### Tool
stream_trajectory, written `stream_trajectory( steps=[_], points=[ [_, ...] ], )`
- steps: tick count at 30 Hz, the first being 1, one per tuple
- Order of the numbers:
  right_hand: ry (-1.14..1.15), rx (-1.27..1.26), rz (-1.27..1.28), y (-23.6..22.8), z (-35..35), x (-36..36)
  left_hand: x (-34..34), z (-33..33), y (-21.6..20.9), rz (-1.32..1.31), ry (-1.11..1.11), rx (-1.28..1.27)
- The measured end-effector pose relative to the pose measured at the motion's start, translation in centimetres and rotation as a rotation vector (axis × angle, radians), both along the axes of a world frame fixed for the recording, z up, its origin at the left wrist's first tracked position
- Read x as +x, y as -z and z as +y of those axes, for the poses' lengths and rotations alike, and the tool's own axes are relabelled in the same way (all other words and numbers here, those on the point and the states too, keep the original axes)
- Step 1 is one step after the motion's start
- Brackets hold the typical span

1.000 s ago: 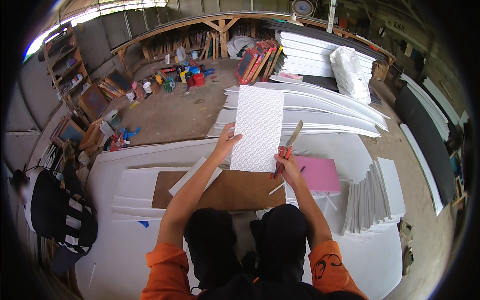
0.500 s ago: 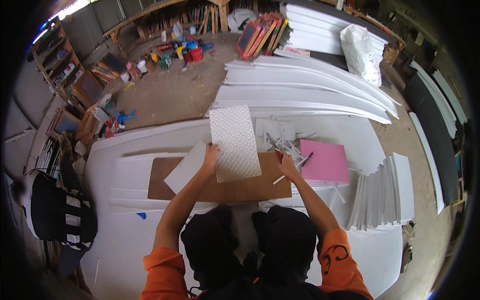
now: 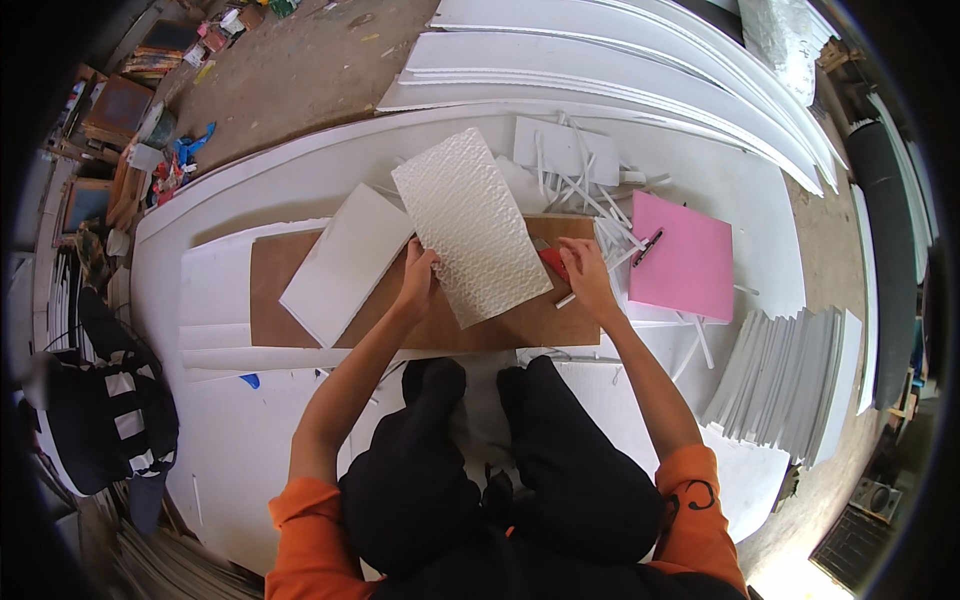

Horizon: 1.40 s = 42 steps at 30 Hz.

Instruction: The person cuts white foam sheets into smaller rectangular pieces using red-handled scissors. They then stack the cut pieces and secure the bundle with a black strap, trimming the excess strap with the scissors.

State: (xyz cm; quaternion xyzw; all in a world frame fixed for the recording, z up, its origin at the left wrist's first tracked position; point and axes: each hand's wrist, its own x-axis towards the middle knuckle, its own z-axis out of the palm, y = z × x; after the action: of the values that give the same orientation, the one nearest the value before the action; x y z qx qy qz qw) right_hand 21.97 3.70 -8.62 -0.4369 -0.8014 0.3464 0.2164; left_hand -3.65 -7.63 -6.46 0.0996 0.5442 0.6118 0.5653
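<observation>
My left hand (image 3: 419,277) grips the left edge of a white sheet (image 3: 470,225) with a bumpy, embossed face. The sheet is held tilted above a brown board (image 3: 275,290). A plain white panel (image 3: 345,265) lies slantwise across that board, left of my hand. At the board's right part, my right hand (image 3: 587,272) has its fingers bent around a red-handled cutter (image 3: 553,262), whose grey blade points up and left. Part of the handle is hidden by the fingers.
A pink sheet (image 3: 680,260) with a black pen (image 3: 648,247) on it lies to the right. Thin white offcut strips (image 3: 590,190) are heaped behind. A row of white panels (image 3: 780,385) stands at the right, and long white sheets (image 3: 600,70) are stacked at the back.
The view has tipped downward. The embossed sheet has turned, its top leaning further left. My right hand and the cutter are now closer to the sheet's right edge.
</observation>
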Motion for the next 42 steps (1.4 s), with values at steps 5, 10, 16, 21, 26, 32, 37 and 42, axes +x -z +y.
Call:
stream_trajectory(
  steps=[5,10,16,21,26,32,37,42],
  points=[
    [-0.032,-0.791,0.411,-10.7,-2.6,-1.2,1.4,1.7,-4.1,-0.049,-0.049,0.213],
    [0.086,-0.249,0.576,-18.5,-3.1,3.1,3.7,6.1,-13.7,0.298,0.357,0.147],
    [0.390,0.403,0.250,-30.1,-8.3,15.7,17.1,8.6,-28.6,0.150,0.489,0.443],
    [0.657,0.944,0.022,-33.2,-14.8,28.3,32.0,8.1,-32.5,-0.041,0.809,0.561],
    [0.943,0.984,-0.066,-30.4,-19.0,37.2,46.6,9.0,-29.5,-0.095,0.879,0.573],
    [1.096,0.981,-0.136,-25.2,-18.7,43.2,57.8,8.7,-24.4,0.012,0.832,0.522],
    [1.140,0.942,-0.167,-22.9,-16.0,43.8,59.8,9.0,-22.3,0.371,0.958,0.653],
    [1.200,0.912,-0.439,-23.4,-15.3,42.4,57.2,10.3,-23.1,0.656,1.130,0.627]
  ],
)
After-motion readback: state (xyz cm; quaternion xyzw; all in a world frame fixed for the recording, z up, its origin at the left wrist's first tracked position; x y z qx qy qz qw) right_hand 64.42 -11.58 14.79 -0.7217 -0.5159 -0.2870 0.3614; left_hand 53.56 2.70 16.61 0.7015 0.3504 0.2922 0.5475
